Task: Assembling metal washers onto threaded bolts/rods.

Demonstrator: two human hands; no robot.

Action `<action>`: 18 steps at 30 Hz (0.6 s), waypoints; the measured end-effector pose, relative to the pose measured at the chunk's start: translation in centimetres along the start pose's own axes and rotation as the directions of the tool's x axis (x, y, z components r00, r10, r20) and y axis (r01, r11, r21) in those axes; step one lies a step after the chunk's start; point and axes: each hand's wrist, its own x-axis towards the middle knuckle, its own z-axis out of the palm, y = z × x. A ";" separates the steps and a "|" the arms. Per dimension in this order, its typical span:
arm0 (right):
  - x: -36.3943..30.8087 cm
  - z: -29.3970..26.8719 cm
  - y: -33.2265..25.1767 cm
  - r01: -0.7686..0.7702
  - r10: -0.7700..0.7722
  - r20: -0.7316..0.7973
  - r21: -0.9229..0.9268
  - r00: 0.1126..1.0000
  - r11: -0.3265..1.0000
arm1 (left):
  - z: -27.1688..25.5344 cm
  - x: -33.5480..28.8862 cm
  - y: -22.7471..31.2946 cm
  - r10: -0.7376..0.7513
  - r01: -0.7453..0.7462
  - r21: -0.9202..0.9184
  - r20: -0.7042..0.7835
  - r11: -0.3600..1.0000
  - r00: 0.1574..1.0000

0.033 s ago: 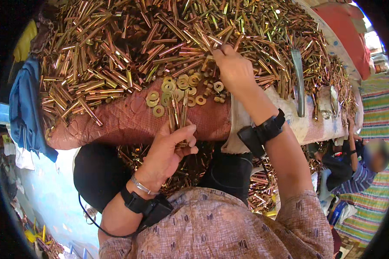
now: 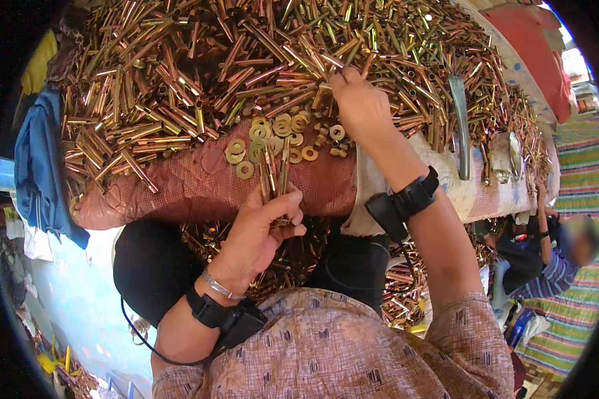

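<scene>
Several slim, brass-coloured metal tubes (image 2: 270, 169) stand upright in my left hand (image 2: 263, 229), whose thumb and fingers are wrapped round their lower ends. Flat, gold-coloured washers (image 2: 244, 170) lie loose just beyond them on a reddish woven sack (image 2: 173, 179). My right hand (image 2: 363, 103) reaches into the near edge of a large heap of similar tubes (image 2: 246, 60). Its fingers are curled together, with the tips hidden among the tubes; what they hold cannot be made out. Beside that wrist is a small group of nuts (image 2: 321, 139), with a single washer (image 2: 337, 132) next to them.
A grey-green curved strip (image 2: 459, 126) lies over the heap at the right. Blue cloth (image 2: 43, 159) hangs at the left edge. More metal parts lie below, between my knees. Another person in a striped top (image 2: 546, 276) sits at the far right, an arm reaching toward the heap.
My right hand's fingertips have shifted very slightly among the tubes. My left hand keeps its bundle in the same place.
</scene>
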 end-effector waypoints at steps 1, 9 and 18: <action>0.2 -0.1 -0.1 -0.029 0.032 0.050 -0.060 0.998 0.998 | -0.1 0.1 -0.1 0.011 -0.011 -0.008 0.026 1.000 1.000; -4.2 -4.0 -2.8 0.065 0.024 -0.225 0.381 0.974 0.922 | 0.5 -0.2 0.3 0.073 -0.075 -0.036 -0.057 0.997 0.996; -9.5 -4.4 -6.3 -0.083 -0.063 0.145 0.812 0.987 0.578 | 0.0 0.0 0.0 0.121 -0.120 0.038 -0.036 0.992 0.992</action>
